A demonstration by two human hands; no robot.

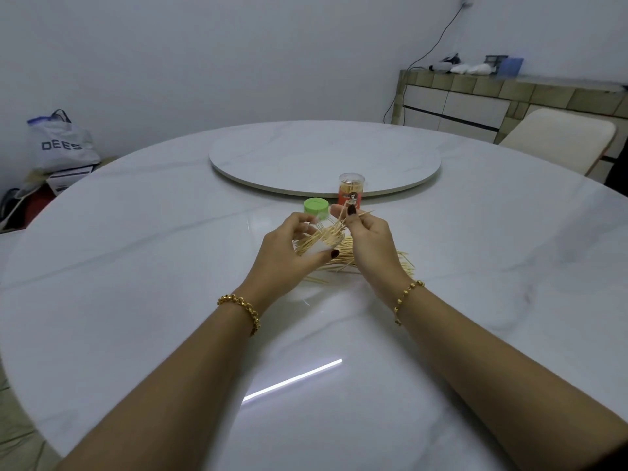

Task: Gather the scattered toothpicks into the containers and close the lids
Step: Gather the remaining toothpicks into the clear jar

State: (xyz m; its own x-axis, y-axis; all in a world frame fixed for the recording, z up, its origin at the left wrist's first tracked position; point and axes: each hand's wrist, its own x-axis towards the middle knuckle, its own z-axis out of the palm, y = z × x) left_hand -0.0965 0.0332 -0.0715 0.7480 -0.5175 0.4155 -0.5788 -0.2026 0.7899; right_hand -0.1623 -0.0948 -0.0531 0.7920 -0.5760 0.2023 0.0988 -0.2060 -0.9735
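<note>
My left hand [289,248] grips a clear plastic container [314,246], tilted, with toothpicks sticking out of its mouth. My right hand [368,239] pinches a few toothpicks [360,216] between thumb and fingers right at that mouth. A loose pile of toothpicks [343,263] lies on the white table under and beside my right hand. Beyond my hands stands a container with a green lid [316,207]. An orange-labelled container [351,190] with a clear lid stands upright near the turntable's edge.
A round white turntable [324,158] sits at the middle of the marble table [136,266]. A cream chair [560,139] stands at the right and a sideboard behind it. A bag and boxes lie on the floor at the left.
</note>
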